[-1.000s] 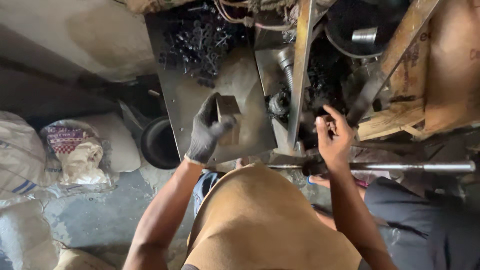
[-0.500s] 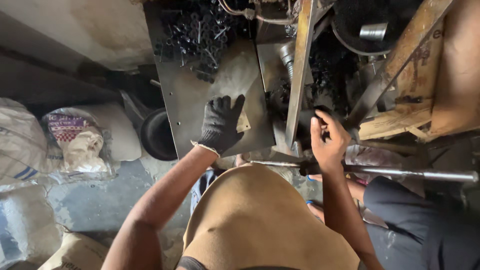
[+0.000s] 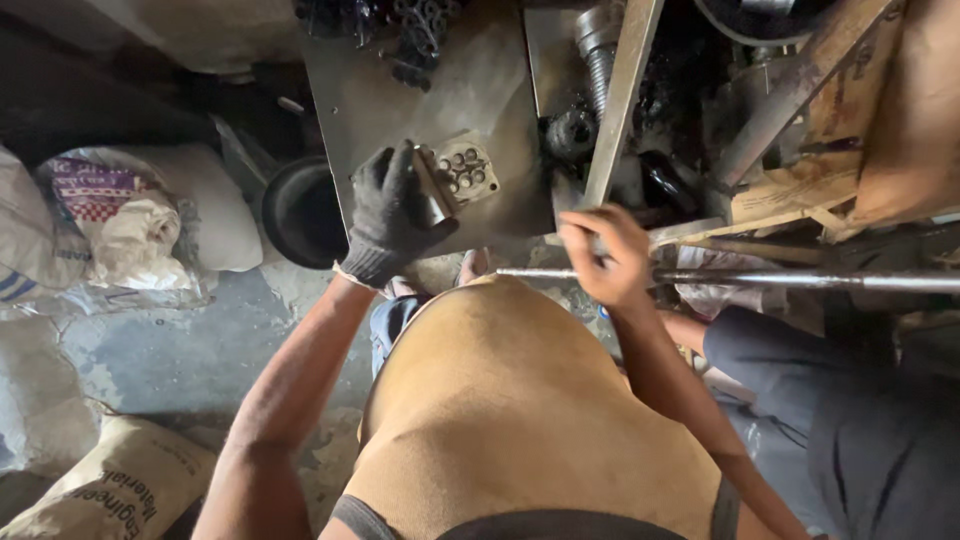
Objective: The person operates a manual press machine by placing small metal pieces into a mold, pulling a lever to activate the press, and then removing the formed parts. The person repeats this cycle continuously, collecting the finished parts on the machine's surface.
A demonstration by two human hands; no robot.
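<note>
From the head camera, the left hand in a black glove grips a small metal block on the steel plate at eleven o'clock. The bare right hand pinches a long rod pointing to three o'clock.

Left hand: covered by a dark knit glove, palm down, fingers curled and closed around a small metal block, just left of the perforated metal plate. Left forearm bare, extended forward.

Right hand: bare, fingers bent and pinched together, well to the right of the plate. Right forearm bare, angled inward from the elbow.
</note>
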